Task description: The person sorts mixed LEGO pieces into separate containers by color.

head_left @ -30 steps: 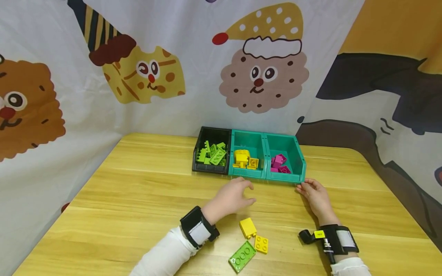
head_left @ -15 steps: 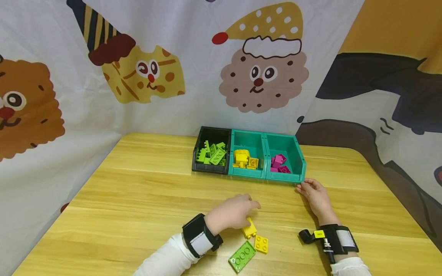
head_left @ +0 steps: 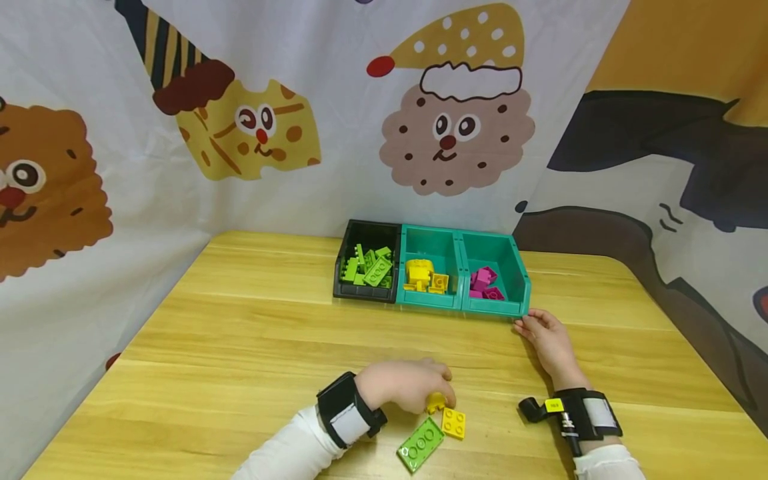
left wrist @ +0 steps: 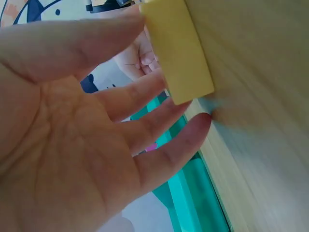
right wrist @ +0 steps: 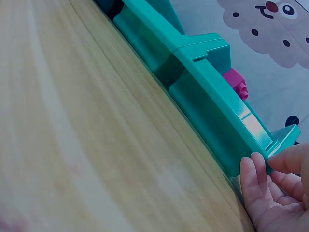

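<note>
**A:** While the left hand (head_left: 405, 385) curls over the yellow brick (head_left: 436, 402), thumb and fingers pinching its sides, how is the hold?

**B:** Light, I'd judge. The left wrist view shows the brick (left wrist: 177, 50) caught between the thumb and the fingertips, the palm wide behind it. The brick sits on the wooden table (head_left: 240, 347), well in front of the row of bins and just behind the flat yellow plate (head_left: 453, 423). A firmer pinch lower on the sides, then a straight lift, would probably keep it from twisting.

**A:** And the right hand (head_left: 549, 340)?

**B:** Its fingers are curled onto the front right corner of the teal bin (head_left: 495, 277) (the one with pink bricks (head_left: 486, 283)), holding its rim. The right wrist view shows the fingertips (right wrist: 256, 166) on that corner.

**A:** What lies around?

**B:** A green plate (head_left: 421, 445) is just in front of the brick, beside the yellow plate. Left of the held bin come the middle teal bin (head_left: 431, 270) with yellow pieces and the black bin (head_left: 367, 263) with green ones. The two plates sit close enough to be nudged; otherwise the way to the bins looks free.
</note>
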{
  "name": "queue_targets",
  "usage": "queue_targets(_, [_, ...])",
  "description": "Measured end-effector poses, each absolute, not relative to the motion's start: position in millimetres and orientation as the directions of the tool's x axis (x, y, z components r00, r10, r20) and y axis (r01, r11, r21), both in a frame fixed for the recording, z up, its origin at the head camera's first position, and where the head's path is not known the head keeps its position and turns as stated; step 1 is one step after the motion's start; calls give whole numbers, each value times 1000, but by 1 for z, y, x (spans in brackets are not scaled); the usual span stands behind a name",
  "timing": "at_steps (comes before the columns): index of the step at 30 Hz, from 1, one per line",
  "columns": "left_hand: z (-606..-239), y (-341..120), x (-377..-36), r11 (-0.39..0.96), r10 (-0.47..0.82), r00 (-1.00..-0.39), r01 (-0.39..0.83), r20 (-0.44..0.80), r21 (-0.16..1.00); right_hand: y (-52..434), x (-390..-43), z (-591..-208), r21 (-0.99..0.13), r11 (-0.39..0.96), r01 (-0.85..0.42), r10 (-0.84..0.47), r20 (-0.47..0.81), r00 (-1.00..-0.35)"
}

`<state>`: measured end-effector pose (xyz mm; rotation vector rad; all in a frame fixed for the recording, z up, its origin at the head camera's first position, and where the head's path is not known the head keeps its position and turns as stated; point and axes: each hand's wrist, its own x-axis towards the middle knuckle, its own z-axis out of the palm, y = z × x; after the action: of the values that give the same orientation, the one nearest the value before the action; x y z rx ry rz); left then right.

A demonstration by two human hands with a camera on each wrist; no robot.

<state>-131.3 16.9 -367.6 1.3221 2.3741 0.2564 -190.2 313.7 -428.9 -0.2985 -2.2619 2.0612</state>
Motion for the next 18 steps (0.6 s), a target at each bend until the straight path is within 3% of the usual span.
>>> queue_targets(4, [-368, 16, -131, 525, 849, -455, 785, -268, 329, 313, -190, -429, -992, 84, 93, 190, -75, -979])
queue_targets(18, [-374, 19, -136, 549, 835, -523, 765, -173, 336, 314, -189, -429, -992, 82, 93, 180, -77, -981])
